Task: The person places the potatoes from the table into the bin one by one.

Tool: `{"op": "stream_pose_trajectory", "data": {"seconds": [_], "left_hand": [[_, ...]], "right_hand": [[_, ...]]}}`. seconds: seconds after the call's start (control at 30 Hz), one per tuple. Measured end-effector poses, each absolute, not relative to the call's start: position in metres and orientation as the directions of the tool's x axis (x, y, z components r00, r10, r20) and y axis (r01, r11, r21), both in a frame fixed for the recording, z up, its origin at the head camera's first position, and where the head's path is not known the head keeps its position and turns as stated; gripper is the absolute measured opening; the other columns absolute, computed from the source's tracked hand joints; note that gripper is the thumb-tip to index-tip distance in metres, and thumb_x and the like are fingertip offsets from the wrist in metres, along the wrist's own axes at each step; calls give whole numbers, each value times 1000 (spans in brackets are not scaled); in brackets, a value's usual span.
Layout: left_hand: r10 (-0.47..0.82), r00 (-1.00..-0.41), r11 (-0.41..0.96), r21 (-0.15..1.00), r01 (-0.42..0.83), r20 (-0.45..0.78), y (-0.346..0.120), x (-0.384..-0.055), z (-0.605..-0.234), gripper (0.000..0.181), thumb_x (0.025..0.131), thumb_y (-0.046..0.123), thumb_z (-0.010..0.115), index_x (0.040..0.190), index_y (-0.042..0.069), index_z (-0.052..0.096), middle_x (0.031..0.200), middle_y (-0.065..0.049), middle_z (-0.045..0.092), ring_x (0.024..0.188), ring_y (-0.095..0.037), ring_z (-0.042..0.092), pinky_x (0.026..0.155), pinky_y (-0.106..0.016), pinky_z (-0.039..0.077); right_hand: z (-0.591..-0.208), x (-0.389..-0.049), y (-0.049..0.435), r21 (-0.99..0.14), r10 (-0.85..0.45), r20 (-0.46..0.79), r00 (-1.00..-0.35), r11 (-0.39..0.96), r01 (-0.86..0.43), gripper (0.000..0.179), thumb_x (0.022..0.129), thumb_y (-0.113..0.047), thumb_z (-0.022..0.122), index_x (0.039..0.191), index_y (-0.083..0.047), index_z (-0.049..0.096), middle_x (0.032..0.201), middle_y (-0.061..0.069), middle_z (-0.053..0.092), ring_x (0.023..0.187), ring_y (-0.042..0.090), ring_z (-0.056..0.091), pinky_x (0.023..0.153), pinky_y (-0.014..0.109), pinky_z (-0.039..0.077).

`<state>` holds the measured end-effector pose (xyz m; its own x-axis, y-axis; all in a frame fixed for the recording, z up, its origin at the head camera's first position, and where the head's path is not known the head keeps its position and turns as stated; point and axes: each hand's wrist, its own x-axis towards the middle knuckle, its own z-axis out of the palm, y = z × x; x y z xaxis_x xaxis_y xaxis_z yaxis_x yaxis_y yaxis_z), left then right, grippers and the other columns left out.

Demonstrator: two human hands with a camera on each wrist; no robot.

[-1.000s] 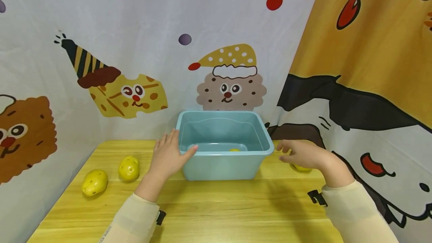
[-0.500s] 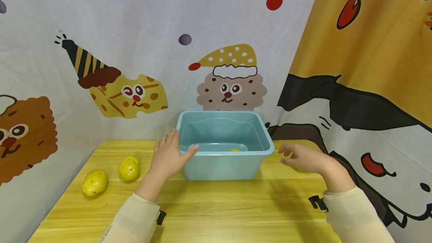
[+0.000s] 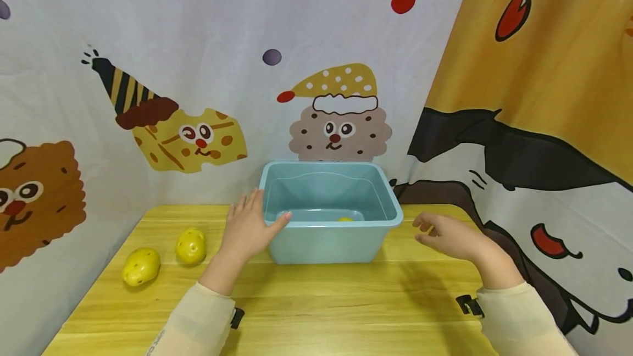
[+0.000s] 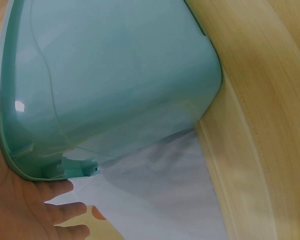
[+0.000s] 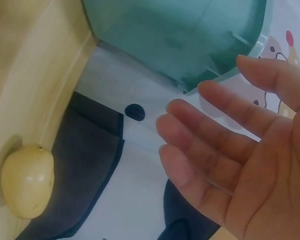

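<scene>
A light blue plastic bin [image 3: 321, 243] stands on the table with a bit of something yellow [image 3: 344, 219] showing inside. My left hand [image 3: 245, 228] touches its left rim, fingers straight and thumb over the front edge; the left wrist view shows the palm against the rim. To the right, apart from the bin, my right hand [image 3: 452, 235] hovers with loosely bent fingers, holding nothing. The right wrist view has a yellow potato-like object [image 5: 28, 181] on the table near that hand; the hand hides it in the head view. Two similar yellow potato-like objects, one nearer [image 3: 141, 266] and one farther [image 3: 190, 246], lie left.
The wooden table [image 3: 316, 312] ends at the back against a white cartoon-print curtain [image 3: 198, 26]. A yellow, black and white printed part of the cloth [image 3: 554, 70] hangs along the right side. Each cuff has a black clip near it.
My right hand has drifted slightly right and toward me, away from the bin. The yellow object peeking out below it earlier is now hidden. My left hand stays at the rim.
</scene>
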<state>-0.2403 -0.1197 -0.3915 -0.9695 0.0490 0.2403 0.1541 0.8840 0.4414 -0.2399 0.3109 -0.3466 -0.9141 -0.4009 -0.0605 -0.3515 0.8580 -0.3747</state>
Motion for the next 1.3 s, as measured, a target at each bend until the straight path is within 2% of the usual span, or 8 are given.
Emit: {"op": "stream_pose_trajectory", "data": {"seconds": [0.3, 0.5, 0.7, 0.93, 1.3], "left_hand": [[46, -967, 888, 434, 153, 249, -120, -241, -394, 106, 89, 78, 45, 156, -3, 26, 162, -22, 24, 146, -50, 21, 116, -67, 10], [44, -968, 887, 436, 151, 246, -119, -241, -392, 102, 91, 72, 50, 156, -3, 26, 162, -23, 24, 146, -50, 21, 116, -67, 10], [47, -968, 887, 436, 154, 246, -119, -240, -392, 103, 91, 73, 49, 155, -3, 26, 162, -23, 24, 146, -50, 21, 116, -67, 10], [49, -969, 886, 438, 155, 243, -120, -240, -392, 103, 90, 74, 48, 155, -4, 26, 162, -23, 24, 146, -50, 21, 117, -66, 10], [48, -969, 885, 439, 153, 241, -120, -240, -392, 108, 88, 80, 42, 156, -3, 25, 162, -22, 23, 146, -49, 20, 117, -66, 10]], "right_hand": [[-359, -240, 318, -382, -402, -36, -915, 852, -359, 33, 97, -28, 66, 121, -5, 65, 118, 11, 67, 99, 25, 65, 80, 46, 56], [-362, -239, 323, -382, -395, -20, -918, 852, -359, 33, 97, -27, 66, 121, -4, 65, 118, 13, 67, 96, 25, 65, 79, 45, 56], [-366, -238, 331, -394, -382, 4, -924, 849, -352, 34, 97, -26, 66, 122, -2, 64, 116, 13, 66, 95, 26, 64, 79, 45, 56], [-375, -238, 340, -401, -365, 20, -931, 850, -342, 37, 98, -26, 66, 124, 0, 63, 119, 17, 65, 98, 30, 64, 79, 46, 56], [-384, -242, 350, -369, -308, 40, -951, 880, -300, 41, 97, -36, 65, 121, -3, 65, 124, 21, 64, 109, 43, 61, 84, 55, 53]]}}
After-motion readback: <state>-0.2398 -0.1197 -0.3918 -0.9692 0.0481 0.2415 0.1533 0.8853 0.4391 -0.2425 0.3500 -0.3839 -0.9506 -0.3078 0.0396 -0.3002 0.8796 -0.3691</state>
